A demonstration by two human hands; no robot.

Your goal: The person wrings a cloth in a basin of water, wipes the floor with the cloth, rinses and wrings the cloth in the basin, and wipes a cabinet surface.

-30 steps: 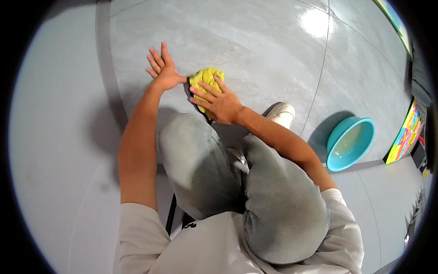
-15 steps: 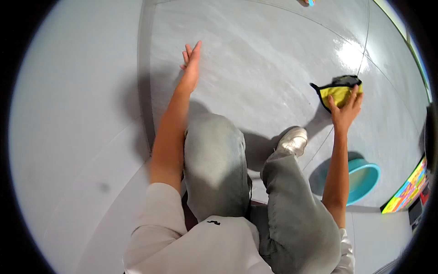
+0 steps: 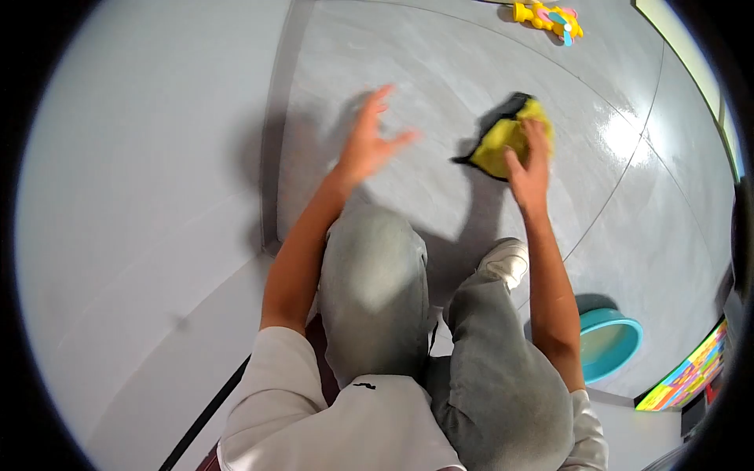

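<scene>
A yellow cloth (image 3: 493,149) with black edging is in my right hand (image 3: 532,169), held over the grey floor by thumb and fingers. One dark corner of the cloth points to the left. My left hand (image 3: 369,149) is empty, its fingers apart and a little blurred, over the floor to the left of the cloth. Both forearms reach forward past my bent knees.
Near my right elbow stands a teal basin (image 3: 620,352) with cloudy liquid in it. A yellow toy with blue blades (image 3: 550,20) lies at the far side. A colourful board (image 3: 685,370) leans at the right. The pale wall (image 3: 157,157) rises on the left.
My right hand has brought the cloth leftward, nearer the middle. My left hand has moved right and spread its thumb from its fingers. More of the yellow toy shows as the view shifted.
</scene>
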